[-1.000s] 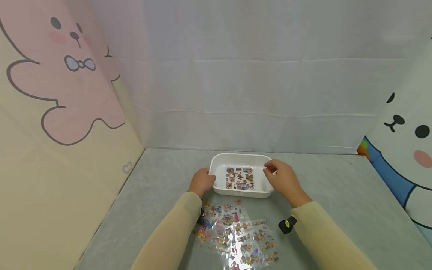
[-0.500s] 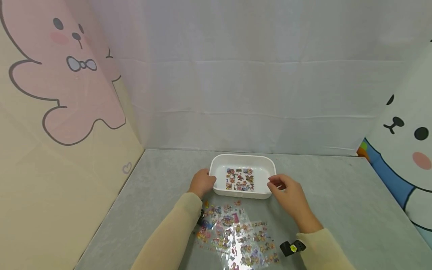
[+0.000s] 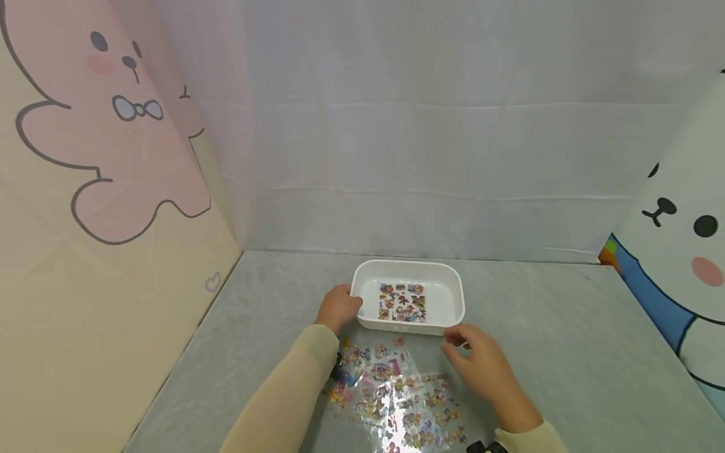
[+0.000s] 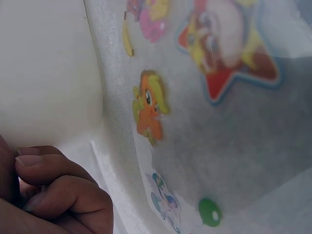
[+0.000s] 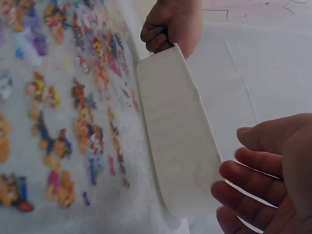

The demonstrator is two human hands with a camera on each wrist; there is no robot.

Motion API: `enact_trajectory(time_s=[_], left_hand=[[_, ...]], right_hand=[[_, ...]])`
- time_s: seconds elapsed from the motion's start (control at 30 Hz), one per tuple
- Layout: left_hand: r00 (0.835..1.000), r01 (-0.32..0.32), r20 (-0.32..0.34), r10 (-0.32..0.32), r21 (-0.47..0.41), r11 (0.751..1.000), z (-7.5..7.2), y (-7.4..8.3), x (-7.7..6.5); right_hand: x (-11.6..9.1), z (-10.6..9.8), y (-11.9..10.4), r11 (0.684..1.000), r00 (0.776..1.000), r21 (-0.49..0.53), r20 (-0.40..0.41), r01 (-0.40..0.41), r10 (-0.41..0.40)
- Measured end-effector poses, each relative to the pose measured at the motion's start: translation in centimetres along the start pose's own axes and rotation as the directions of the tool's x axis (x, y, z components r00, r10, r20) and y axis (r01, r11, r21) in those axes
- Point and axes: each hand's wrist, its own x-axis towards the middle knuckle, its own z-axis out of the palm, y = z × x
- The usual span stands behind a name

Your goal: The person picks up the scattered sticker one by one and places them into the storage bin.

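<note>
My left hand (image 3: 338,308) grips the left end of a white plastic tray (image 3: 444,296), thumb over the rim and fingers curled underneath, as the right wrist view also shows on the tray (image 5: 180,126). A small sheet of colourful cartoon stickers (image 3: 403,302) lies flat in the tray. My right hand (image 3: 481,365) holds nothing; its fingers (image 5: 253,170) are loosely bent and spread, just off the tray's front right corner. Nearer to me, overlapping clear sticker sheets (image 3: 419,415) lie on the table, one with pony and star stickers in the left wrist view.
The grey table (image 3: 566,340) runs back to a white cloth wall (image 3: 396,157). A cream panel with a pink bear (image 3: 141,157) stands on the left, and a panel with a white bear (image 3: 680,251) on the right. Glare covers part of the sticker sheets.
My right hand has left the tray's right rim and come down toward me, beside the front corner. The left hand keeps its grip, and the tray and stickers stay in place.
</note>
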Motion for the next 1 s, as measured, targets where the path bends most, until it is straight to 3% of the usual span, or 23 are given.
enact_trajectory(time_s=[0.2, 0.57, 0.8, 1.0], left_hand=[[1.000, 0.006, -0.004, -0.006, 0.005, 1.000, 0.0, -0.2, -0.3], [1.000, 0.000, -0.006, 0.000, 0.006, 1.000, 0.1, -0.2, -0.2], [1.000, 0.010, -0.008, -0.010, 0.008, 1.000, 0.0, -0.1, -0.2], [1.000, 0.012, 0.001, -0.012, -0.001, 1.000, 0.0, -0.1, 0.0]], right_hand=[[-1.4, 0.6, 0.5, 0.987, 0.997, -0.158, 0.066, 0.039, -0.029], [-3.6, 1.2, 0.8, 0.944, 0.975, -0.307, 0.213, 0.125, -0.060], [-4.3, 1.5, 1.1, 0.931, 0.969, -0.320, 0.226, 0.173, -0.103], [-4.6, 2.0, 1.2, 0.934, 0.951, -0.332, 0.308, 0.131, -0.024]])
